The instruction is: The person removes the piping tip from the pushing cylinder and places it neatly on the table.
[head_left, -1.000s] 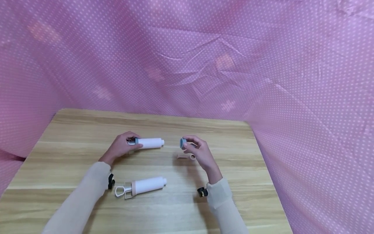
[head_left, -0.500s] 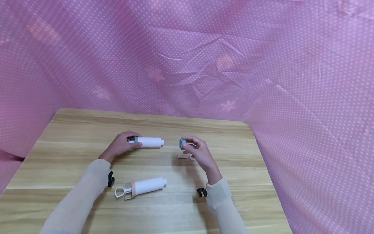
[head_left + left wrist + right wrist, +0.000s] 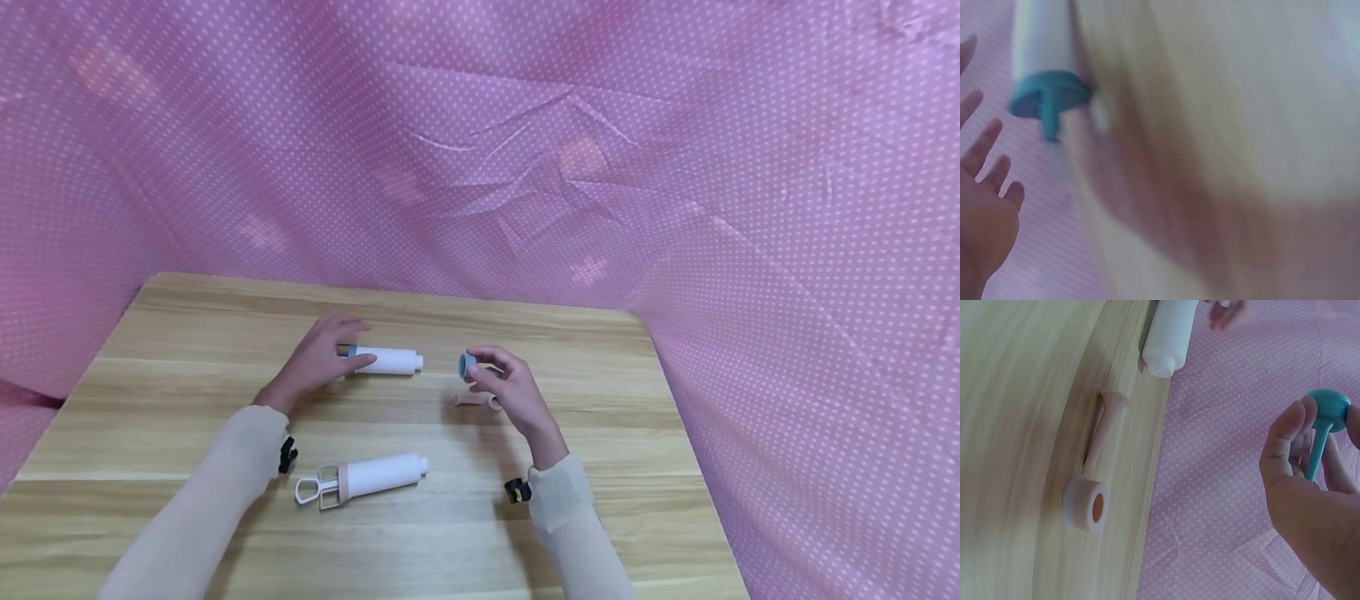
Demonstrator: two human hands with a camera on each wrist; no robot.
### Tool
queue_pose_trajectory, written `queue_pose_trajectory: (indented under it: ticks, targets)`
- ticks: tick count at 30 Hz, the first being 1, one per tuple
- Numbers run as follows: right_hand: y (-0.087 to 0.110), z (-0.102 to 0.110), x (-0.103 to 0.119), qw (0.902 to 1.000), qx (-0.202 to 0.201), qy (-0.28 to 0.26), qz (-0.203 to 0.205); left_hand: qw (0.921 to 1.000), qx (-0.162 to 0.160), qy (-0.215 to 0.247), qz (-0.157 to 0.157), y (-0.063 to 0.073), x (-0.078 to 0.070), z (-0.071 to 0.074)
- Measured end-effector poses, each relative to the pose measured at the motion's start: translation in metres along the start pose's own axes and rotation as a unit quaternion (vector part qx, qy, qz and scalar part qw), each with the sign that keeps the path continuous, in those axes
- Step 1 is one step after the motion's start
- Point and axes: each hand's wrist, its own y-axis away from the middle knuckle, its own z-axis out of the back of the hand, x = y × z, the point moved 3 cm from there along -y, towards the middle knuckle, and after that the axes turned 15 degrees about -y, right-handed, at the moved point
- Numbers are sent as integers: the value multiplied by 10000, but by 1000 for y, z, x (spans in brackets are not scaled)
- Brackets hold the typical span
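Observation:
My left hand is spread around the collar end of a white syringe-like tube lying at the back of the table. In the left wrist view, its separated fingers stand off from the tube's teal collar. My right hand pinches a teal piece with a rounded cup-like head and a thin stem, held up above the table. Below that hand lies a pale pink piece with a flared end, beside a pink ring-shaped part.
A second white syringe-like tube with a pink collar and looped handle lies nearer the front, between the forearms. Pink dotted cloth rises behind and beside the wooden table.
My left hand has let go of the teal-collared tube, its fingers spreading and lifting slightly. The right hand keeps its pinch on the teal piece, nearly still.

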Motion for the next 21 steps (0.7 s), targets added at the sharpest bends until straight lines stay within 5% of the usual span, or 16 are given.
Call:
queue_pose_trajectory:
  ticks: [8, 15, 21]
  targets:
    - [-4, -5, 1, 9998, 161, -24, 71, 9953, -604, -122, -751, 2, -54, 13]
    - [-7, -11, 0, 9996, 252, 119, -40, 9944, -725, 34, -770, 8, -85, 11]
    - [-8, -19, 4, 9992, 385, 140, -3, 9933, -667, 466, -824, 14, -98, 13]
